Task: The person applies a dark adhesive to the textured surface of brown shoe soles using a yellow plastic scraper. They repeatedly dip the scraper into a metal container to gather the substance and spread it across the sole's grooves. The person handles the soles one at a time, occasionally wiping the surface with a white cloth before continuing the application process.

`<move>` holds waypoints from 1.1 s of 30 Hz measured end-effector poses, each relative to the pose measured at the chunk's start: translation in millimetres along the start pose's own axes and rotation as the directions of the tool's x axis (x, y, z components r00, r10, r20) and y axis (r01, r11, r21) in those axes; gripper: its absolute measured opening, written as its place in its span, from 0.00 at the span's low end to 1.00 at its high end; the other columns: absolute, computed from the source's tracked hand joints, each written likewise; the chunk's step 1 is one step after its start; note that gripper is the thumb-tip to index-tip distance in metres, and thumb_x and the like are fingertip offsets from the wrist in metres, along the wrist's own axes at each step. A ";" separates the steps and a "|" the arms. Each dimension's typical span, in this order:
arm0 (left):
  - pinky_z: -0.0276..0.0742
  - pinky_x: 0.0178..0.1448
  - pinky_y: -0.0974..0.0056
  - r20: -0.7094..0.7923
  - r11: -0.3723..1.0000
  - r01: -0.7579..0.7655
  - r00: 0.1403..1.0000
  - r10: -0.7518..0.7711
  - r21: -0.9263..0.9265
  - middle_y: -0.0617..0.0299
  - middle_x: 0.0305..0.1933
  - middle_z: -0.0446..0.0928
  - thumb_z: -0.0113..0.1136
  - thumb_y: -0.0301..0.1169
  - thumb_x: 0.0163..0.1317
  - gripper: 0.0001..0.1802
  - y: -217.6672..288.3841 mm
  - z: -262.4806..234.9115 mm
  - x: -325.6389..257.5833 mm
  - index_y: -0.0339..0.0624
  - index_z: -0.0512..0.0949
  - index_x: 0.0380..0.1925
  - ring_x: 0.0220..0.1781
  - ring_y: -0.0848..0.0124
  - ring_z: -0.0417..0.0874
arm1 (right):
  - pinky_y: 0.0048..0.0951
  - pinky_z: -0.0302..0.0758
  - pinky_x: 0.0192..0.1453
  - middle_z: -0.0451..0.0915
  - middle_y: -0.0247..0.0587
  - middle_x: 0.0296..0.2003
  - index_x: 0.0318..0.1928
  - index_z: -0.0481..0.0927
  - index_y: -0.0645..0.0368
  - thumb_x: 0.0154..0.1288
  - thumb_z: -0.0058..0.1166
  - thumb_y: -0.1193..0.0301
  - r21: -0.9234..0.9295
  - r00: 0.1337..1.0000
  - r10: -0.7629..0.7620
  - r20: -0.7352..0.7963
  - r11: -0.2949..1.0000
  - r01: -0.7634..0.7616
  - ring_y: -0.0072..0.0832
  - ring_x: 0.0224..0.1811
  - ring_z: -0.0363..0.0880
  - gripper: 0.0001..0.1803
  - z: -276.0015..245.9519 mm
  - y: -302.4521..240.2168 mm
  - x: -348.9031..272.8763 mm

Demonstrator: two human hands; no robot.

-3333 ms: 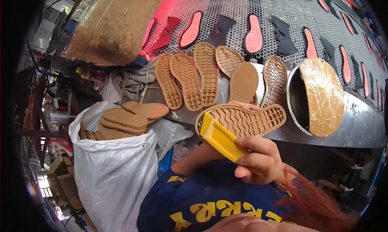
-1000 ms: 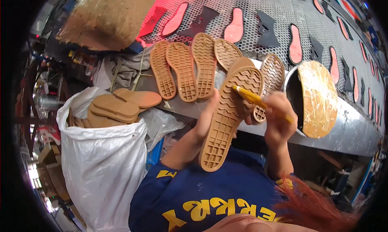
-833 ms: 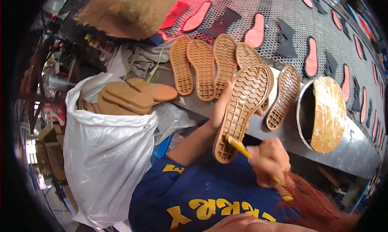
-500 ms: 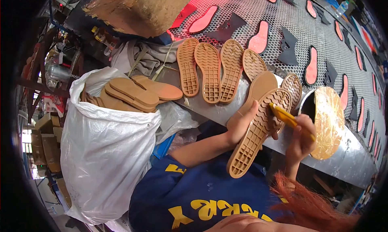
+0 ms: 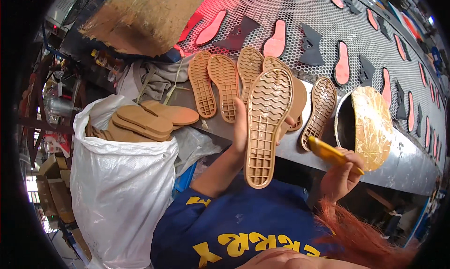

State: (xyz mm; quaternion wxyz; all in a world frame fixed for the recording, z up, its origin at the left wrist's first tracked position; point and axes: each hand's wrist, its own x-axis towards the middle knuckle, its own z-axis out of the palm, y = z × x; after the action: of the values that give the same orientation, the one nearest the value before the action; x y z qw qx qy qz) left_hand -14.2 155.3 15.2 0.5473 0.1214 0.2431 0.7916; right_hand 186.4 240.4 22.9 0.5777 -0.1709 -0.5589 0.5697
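A tan sole (image 5: 265, 128) is held upright, tread toward the camera, by the left hand (image 5: 241, 128), thumb closed around its left edge. A yellow brush (image 5: 330, 153) is gripped in the closed right hand (image 5: 342, 177), low and right of the sole, beside the glue pot (image 5: 363, 128). The step in hand appears to be gluing; next, the brush would need bringing across to the sole.

The ledge (image 5: 300, 152) ahead is crowded: a row of soles (image 5: 224, 84) leans along it, with a round glue tin (image 5: 361, 128) just to their right. The left side is blocked by a white sack (image 5: 122, 198) heaped with more soles. Open air lies only between the sack and the raised sole (image 5: 266, 126), above the blue lap (image 5: 225, 227).
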 end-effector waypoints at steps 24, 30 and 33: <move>0.62 0.69 0.43 0.086 0.797 -0.530 0.844 0.530 0.289 0.36 0.72 0.50 0.54 0.50 0.61 0.44 80.3 -3.5 -33.5 0.42 0.49 0.71 0.70 0.43 0.59 | 0.25 0.75 0.33 0.76 0.51 0.39 0.50 0.72 0.61 0.71 0.44 0.74 -0.426 0.905 -0.406 -0.128 0.847 0.320 0.31 0.31 0.77 0.10 -42.6 -11.0 14.9; 0.55 0.72 0.39 0.133 0.578 -0.629 0.728 0.673 0.519 0.39 0.74 0.46 0.59 0.45 0.58 0.46 72.4 -0.3 -38.5 0.35 0.50 0.69 0.75 0.41 0.45 | 0.25 0.78 0.34 0.76 0.52 0.41 0.47 0.76 0.62 0.69 0.46 0.76 -0.471 0.890 -0.454 0.041 0.777 0.418 0.31 0.31 0.79 0.09 -49.1 0.4 11.1; 0.52 0.74 0.40 0.164 0.543 -0.685 0.681 0.713 0.486 0.37 0.73 0.46 0.60 0.43 0.58 0.45 60.5 7.0 -30.3 0.29 0.51 0.67 0.75 0.40 0.44 | 0.26 0.78 0.37 0.76 0.50 0.40 0.48 0.76 0.64 0.62 0.50 0.84 -0.637 0.875 -0.425 0.232 0.613 0.467 0.33 0.33 0.80 0.14 -53.9 -6.4 18.2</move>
State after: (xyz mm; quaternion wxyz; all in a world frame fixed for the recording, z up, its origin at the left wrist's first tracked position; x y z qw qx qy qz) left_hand -48.6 111.9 54.7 0.1266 0.3270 0.3892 0.8518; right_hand 229.7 277.6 19.3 0.5820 -0.2078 -0.7676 0.1701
